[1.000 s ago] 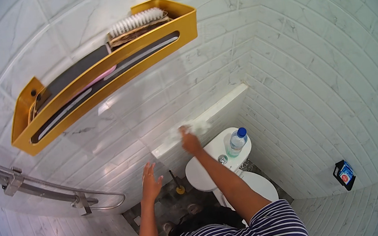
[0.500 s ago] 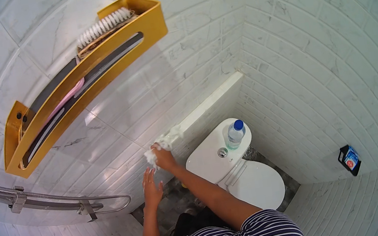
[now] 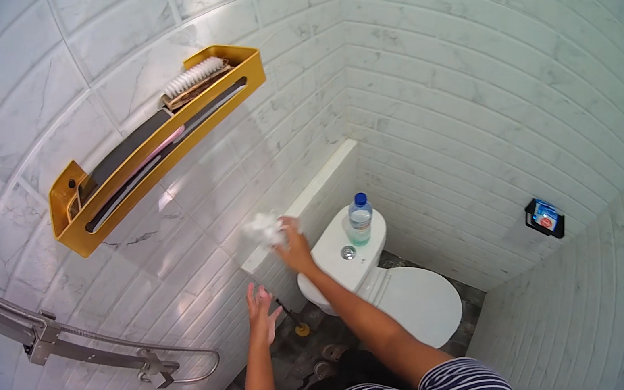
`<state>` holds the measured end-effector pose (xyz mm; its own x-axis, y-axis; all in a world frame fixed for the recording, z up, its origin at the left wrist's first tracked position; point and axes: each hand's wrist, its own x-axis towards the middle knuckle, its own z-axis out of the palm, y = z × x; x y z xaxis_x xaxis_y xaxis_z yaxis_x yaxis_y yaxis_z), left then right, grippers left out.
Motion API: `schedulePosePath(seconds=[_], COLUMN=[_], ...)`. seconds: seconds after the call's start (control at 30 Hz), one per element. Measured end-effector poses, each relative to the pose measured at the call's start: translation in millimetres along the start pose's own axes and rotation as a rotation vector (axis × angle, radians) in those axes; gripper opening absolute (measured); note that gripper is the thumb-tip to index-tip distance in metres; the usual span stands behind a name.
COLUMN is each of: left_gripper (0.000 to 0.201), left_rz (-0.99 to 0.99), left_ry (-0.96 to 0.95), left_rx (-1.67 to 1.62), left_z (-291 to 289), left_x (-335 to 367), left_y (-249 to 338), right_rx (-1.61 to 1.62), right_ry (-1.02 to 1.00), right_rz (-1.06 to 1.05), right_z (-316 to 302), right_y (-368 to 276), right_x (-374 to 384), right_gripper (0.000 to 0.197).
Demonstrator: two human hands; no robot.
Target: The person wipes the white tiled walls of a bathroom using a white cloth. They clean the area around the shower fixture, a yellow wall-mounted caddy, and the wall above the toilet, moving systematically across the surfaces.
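Observation:
My right hand [image 3: 293,245] is raised in front of the tiled wall, near the end of the white ledge [image 3: 304,198]. Its fingers are closed round a crumpled white wad [image 3: 262,226], soft like tissue or thin cloth; motion blurs it. My left hand [image 3: 263,314] is lower and closer to me, empty, with its fingers spread. To the right of the wad is the toilet cistern [image 3: 329,264]. A clear bottle [image 3: 360,224] with a blue cap stands upright on the cistern, beside the round flush button [image 3: 348,253].
The closed toilet lid [image 3: 419,304] is below the cistern. A yellow wall shelf [image 3: 162,174] holds a white-bristled brush [image 3: 194,78]. On the left runs a metal shower rail [image 3: 44,335]. A small black holder [image 3: 545,219] with a blue packet is on the right wall. A yellow-ended stick [image 3: 301,328] is near the floor.
The right hand has lifted the white wad off the ledge and wall, up and to the right. The left hand has separated from it, fingers spreading. The whole view has shifted.

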<state>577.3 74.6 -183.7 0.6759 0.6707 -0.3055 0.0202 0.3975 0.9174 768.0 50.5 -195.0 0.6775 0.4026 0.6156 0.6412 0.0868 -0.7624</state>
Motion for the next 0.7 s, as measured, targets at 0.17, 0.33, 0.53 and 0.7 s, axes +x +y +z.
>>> schedulePosePath(seconds=[0.17,0.33,0.53,0.7], left_gripper=[0.061,0.051,0.05,0.059], left_rz=[0.039,0.019,0.258,0.669], left_ry=[-0.218,-0.212,-0.07,-0.049], left_rx=[-0.382,-0.375,-0.156,0.6], left_z=[33.4,65.7,116.8,124.5], left_x=[25.2,17.6,55.1,97.7], left_y=[-6.3,8.9,16.2,24.0], right_rx=[0.191,0.189,-0.182,-0.497], right_ry=[-0.08,-0.434,-0.602,-0.266], right_rz=[0.12,0.117,0.057,-0.004], right_z=[-11.1,-72.1,-205.2,-338.1], right_y=[-83.0,-74.6,-74.8,-42.8], right_x=[-39.7,-27.0,57.4,153.4], right_gripper=[0.047,0.045,0.025,0.022])
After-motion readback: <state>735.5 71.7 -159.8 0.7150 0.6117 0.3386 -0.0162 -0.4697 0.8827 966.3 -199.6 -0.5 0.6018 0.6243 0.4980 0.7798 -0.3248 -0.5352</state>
